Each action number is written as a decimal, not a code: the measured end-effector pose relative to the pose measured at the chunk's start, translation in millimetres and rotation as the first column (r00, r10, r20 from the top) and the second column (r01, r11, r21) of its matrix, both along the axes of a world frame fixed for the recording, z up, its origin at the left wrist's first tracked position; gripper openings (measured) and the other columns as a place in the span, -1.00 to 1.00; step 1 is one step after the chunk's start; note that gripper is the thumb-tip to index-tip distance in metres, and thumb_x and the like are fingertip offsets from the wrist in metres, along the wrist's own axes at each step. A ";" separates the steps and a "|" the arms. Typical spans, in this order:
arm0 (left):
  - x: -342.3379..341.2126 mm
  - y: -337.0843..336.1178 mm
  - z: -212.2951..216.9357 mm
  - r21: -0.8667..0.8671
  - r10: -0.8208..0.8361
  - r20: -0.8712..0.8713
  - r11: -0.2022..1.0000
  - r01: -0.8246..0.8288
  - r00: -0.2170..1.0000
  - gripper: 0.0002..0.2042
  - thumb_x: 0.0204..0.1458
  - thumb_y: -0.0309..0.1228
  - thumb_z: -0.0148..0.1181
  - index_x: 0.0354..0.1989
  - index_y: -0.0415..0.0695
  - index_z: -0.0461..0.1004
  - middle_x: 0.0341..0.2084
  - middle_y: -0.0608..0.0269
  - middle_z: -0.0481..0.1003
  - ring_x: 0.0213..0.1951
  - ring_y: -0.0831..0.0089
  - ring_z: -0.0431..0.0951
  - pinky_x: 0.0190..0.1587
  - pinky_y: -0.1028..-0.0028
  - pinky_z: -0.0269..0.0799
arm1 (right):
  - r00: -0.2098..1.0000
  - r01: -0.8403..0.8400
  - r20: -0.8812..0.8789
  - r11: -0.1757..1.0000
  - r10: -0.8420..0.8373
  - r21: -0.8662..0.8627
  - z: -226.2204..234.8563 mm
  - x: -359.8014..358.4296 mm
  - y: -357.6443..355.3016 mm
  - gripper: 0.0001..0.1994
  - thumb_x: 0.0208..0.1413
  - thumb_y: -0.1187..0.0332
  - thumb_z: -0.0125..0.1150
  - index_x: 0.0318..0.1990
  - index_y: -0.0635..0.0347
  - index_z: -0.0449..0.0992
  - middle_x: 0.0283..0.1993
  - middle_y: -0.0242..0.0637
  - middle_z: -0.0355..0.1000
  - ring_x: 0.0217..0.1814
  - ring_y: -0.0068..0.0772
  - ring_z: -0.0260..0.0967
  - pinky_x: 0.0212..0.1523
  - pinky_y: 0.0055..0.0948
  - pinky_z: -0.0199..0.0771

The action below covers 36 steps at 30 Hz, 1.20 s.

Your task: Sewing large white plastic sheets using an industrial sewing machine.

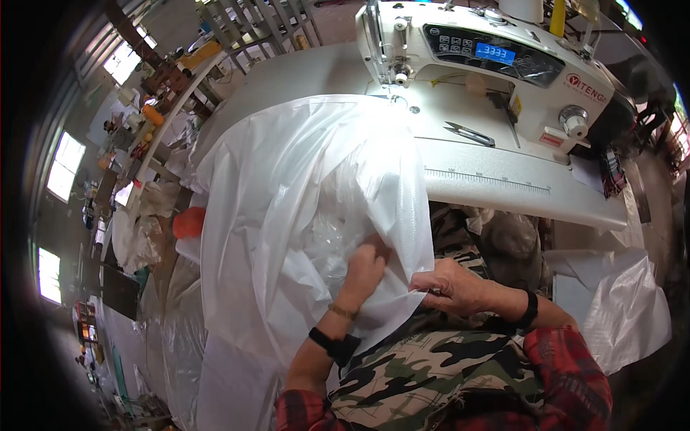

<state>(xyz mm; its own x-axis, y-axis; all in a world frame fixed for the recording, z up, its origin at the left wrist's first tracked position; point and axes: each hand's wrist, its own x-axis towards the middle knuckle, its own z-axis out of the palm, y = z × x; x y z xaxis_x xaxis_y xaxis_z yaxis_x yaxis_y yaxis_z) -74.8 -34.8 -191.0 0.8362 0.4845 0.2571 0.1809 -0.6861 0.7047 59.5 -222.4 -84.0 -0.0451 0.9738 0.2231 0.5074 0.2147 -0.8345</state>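
A large white woven plastic sack [251, 172] drapes from the sewing machine's bed down over my lap, its upper edge under the lit needle area. Inside its open mouth shows a crumpled clear plastic liner [327, 241]. My left hand [366, 269] reaches into the opening with curled fingers against the liner and sack; what the fingertips hold is hidden. At the sack's right edge, my right hand [449, 287] pinches the rim between thumb and fingers. The white sewing machine [474, 43] stands beyond, its lamp shining on the cloth.
Thread snips [471, 134] lie on the machine bed beside a printed ruler scale [489, 179]. At the right hangs another white sack [625, 309]. An orange object [189, 223] sits left of the sack. A cluttered workbench [169, 129] and a metal rack [259, 29] stand farther back.
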 end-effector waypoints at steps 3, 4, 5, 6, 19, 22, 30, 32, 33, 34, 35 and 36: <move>-10.4 26.4 -42.5 -0.268 0.093 -0.219 0.951 -0.152 0.971 -0.67 0.12 -0.32 0.03 -0.06 -0.31 0.46 -0.26 -0.28 0.52 -0.15 -0.14 0.52 -0.07 0.11 0.41 | 1.000 0.026 -0.002 1.000 -0.026 0.017 -4.1 -2.8 -2.0 -0.86 0.07 0.35 0.21 -0.28 0.20 0.46 -0.45 -0.11 0.39 -0.37 0.00 0.41 -0.35 -0.23 0.34; -17.1 38.4 -60.9 -0.203 0.181 -0.278 0.949 -0.242 0.943 -0.63 0.15 -0.26 0.00 0.00 -0.28 0.46 -0.22 -0.32 0.52 -0.11 -0.15 0.52 -0.02 0.11 0.40 | 0.999 0.039 -0.029 0.999 -0.039 0.000 -5.0 -2.3 -3.9 -0.85 0.07 0.34 0.21 -0.27 0.21 0.47 -0.45 -0.12 0.39 -0.38 -0.01 0.40 -0.35 -0.23 0.33; -17.3 42.1 -59.4 -0.147 0.247 -0.354 0.938 -0.315 0.902 -0.59 0.17 -0.19 -0.03 0.01 -0.27 0.47 -0.20 -0.33 0.51 -0.07 -0.15 0.52 0.02 0.10 0.38 | 0.997 0.067 -0.029 0.998 -0.067 0.000 -6.5 2.2 -7.6 -0.85 0.07 0.34 0.21 -0.27 0.21 0.47 -0.45 -0.12 0.39 -0.38 -0.01 0.40 -0.35 -0.23 0.33; -21.6 47.9 -53.8 -0.079 0.322 -0.421 0.918 -0.388 0.848 -0.55 0.20 -0.11 -0.06 0.02 -0.26 0.48 -0.17 -0.35 0.51 -0.03 -0.14 0.51 0.06 0.10 0.37 | 0.996 0.076 -0.046 0.997 -0.076 0.008 -5.7 4.4 -10.5 -0.84 0.08 0.32 0.19 -0.28 0.19 0.45 -0.46 -0.11 0.37 -0.37 0.02 0.37 -0.33 -0.20 0.33; -77.5 76.9 38.0 0.661 0.602 0.195 0.503 -0.557 0.774 -0.72 0.22 -0.32 0.13 -0.41 -0.30 0.54 -0.49 -0.16 0.53 -0.43 0.07 0.56 -0.34 0.18 0.46 | 0.944 0.043 -0.328 0.999 -0.038 0.008 -3.7 2.5 7.8 -0.84 0.23 0.34 0.09 -0.31 0.26 0.45 -0.58 -0.28 0.39 -0.53 -0.49 0.41 -0.45 -0.47 0.35; -58.9 53.0 -12.1 0.701 0.118 0.111 0.694 -0.163 0.987 -0.70 0.20 -0.39 0.16 -0.02 -0.39 0.47 -0.17 -0.13 0.57 -0.17 0.22 0.61 -0.07 0.38 0.51 | 0.937 0.016 -0.349 0.999 0.001 0.045 -9.4 -1.3 10.9 -0.83 0.23 0.34 0.08 -0.30 0.26 0.47 -0.55 -0.30 0.42 -0.52 -0.48 0.42 -0.43 -0.50 0.38; -116.0 14.7 -8.6 0.151 0.239 -0.326 0.968 -0.199 0.915 -0.70 0.19 -0.32 0.05 -0.07 -0.32 0.50 -0.16 -0.16 0.56 -0.13 0.14 0.60 -0.04 0.28 0.48 | 0.930 0.035 -0.365 0.999 -0.047 -0.038 -4.6 1.5 -2.4 -0.81 0.22 0.30 0.10 -0.24 0.27 0.47 -0.47 -0.23 0.40 -0.45 -0.37 0.39 -0.36 -0.43 0.36; -127.9 20.1 -15.6 0.057 0.308 -0.437 0.947 -0.316 0.845 -0.69 0.19 -0.31 0.02 -0.08 -0.31 0.50 -0.15 -0.17 0.56 -0.12 0.12 0.59 -0.03 0.25 0.48 | 0.964 0.009 -0.265 0.999 -0.022 -0.049 2.3 0.7 -2.5 -0.82 0.26 0.28 0.13 -0.19 0.22 0.50 -0.38 -0.24 0.49 -0.35 -0.34 0.50 -0.34 -0.42 0.41; -128.9 24.8 -19.7 0.018 0.322 -0.485 0.933 -0.359 0.813 -0.69 0.19 -0.30 0.01 -0.09 -0.30 0.51 -0.15 -0.17 0.56 -0.11 0.11 0.59 -0.03 0.24 0.47 | 0.955 0.021 -0.295 1.000 -0.025 -0.018 8.6 -1.1 -3.5 -0.83 0.26 0.29 0.12 -0.19 0.21 0.50 -0.38 -0.24 0.49 -0.35 -0.29 0.50 -0.33 -0.40 0.42; -128.3 28.9 -23.6 -0.018 0.328 -0.529 0.917 -0.397 0.782 -0.68 0.19 -0.29 -0.01 -0.10 -0.29 0.51 -0.15 -0.18 0.56 -0.11 0.10 0.59 -0.02 0.23 0.47 | 0.959 0.026 -0.281 1.000 -0.029 -0.013 12.7 -2.3 -4.8 -0.83 0.26 0.29 0.12 -0.19 0.21 0.50 -0.38 -0.24 0.49 -0.35 -0.29 0.50 -0.33 -0.40 0.42; -128.9 29.7 -30.1 -0.049 0.327 -0.564 0.904 -0.426 0.758 -0.68 0.19 -0.28 -0.02 -0.10 -0.28 0.52 -0.15 -0.18 0.56 -0.10 0.09 0.59 -0.02 0.22 0.47 | 0.961 0.033 -0.274 0.999 -0.034 -0.008 15.6 -3.0 -7.2 -0.82 0.25 0.30 0.12 -0.21 0.24 0.49 -0.40 -0.22 0.45 -0.37 -0.32 0.45 -0.33 -0.42 0.39; -131.5 31.6 -32.5 -0.084 0.324 -0.599 0.884 -0.459 0.732 -0.67 0.18 -0.27 -0.03 -0.11 -0.28 0.52 -0.15 -0.19 0.56 -0.10 0.08 0.59 -0.01 0.20 0.46 | 0.963 0.034 -0.268 0.999 -0.033 -0.002 18.7 -3.1 -8.5 -0.82 0.24 0.31 0.12 -0.23 0.27 0.48 -0.42 -0.21 0.41 -0.40 -0.36 0.40 -0.32 -0.43 0.37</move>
